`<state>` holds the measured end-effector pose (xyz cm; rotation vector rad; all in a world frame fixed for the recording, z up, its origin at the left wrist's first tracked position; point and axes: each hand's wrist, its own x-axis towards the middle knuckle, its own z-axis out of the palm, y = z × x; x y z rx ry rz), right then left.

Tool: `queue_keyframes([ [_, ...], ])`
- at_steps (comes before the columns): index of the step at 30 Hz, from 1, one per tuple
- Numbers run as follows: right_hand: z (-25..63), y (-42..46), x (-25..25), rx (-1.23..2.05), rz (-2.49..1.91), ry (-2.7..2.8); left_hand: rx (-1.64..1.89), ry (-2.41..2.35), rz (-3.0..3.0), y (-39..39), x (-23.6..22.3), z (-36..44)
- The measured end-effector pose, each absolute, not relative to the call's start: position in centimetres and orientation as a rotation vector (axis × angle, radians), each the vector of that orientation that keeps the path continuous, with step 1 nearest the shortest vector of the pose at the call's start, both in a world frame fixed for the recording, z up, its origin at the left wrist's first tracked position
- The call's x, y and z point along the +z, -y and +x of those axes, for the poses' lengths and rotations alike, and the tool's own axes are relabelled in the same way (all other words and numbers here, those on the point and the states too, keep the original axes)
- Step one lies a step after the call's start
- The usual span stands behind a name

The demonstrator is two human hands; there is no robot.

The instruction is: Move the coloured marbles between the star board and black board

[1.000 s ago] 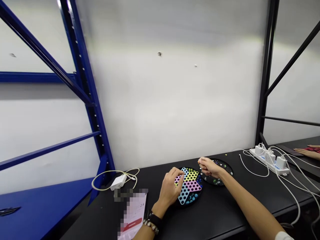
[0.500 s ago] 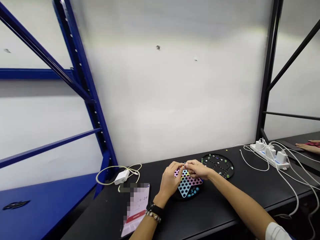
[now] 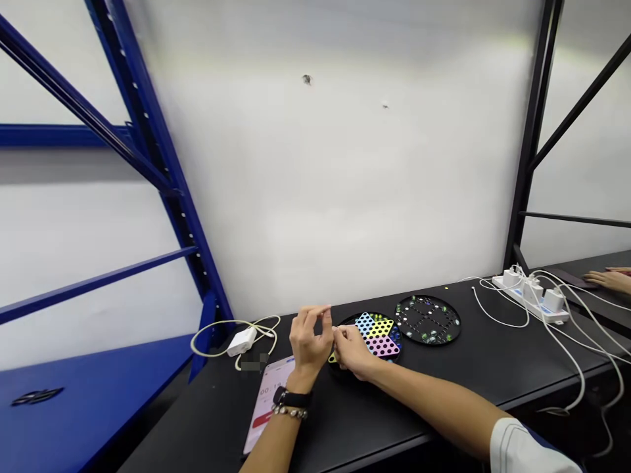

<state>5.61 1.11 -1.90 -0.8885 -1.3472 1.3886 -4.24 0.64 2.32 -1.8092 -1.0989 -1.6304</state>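
A round game board (image 3: 377, 330) with blue, yellow and pink holed triangles lies on the black table (image 3: 444, 381). My right hand (image 3: 352, 351) rests curled over the board's left edge, fingers pinched together; what they hold is too small to see. My left hand (image 3: 309, 340) is raised just left of the board, thumb and forefinger pinched near the right hand's fingertips. A watch and bead bracelet sit on my left wrist. A black round tray (image 3: 428, 320) with several small marbles lies right of the board.
A phone (image 3: 270, 401) lies by my left wrist. A white charger with coiled cable (image 3: 240, 339) sits at the back left. A power strip (image 3: 532, 300) with plugs and white cables is at the right. Another person's hand (image 3: 608, 278) shows far right. Blue shelving stands at left.
My right hand left the marble tray, crossed the coloured board and now sits at its left edge. My left hand lifted off the board and moved left. The view shifted right.
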Motion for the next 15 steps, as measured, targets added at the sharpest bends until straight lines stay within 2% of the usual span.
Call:
queue_keyframes([
  [5,5.6,-0.4,-3.0,0.809,-0.855,1.897,-1.657,1.104,-1.818,-0.7,2.3,-4.2],
  [15,6.9,0.8,-2.7,0.421,-0.978,2.317,-1.661,1.158,-1.878,-0.5,2.4,-4.0],
])
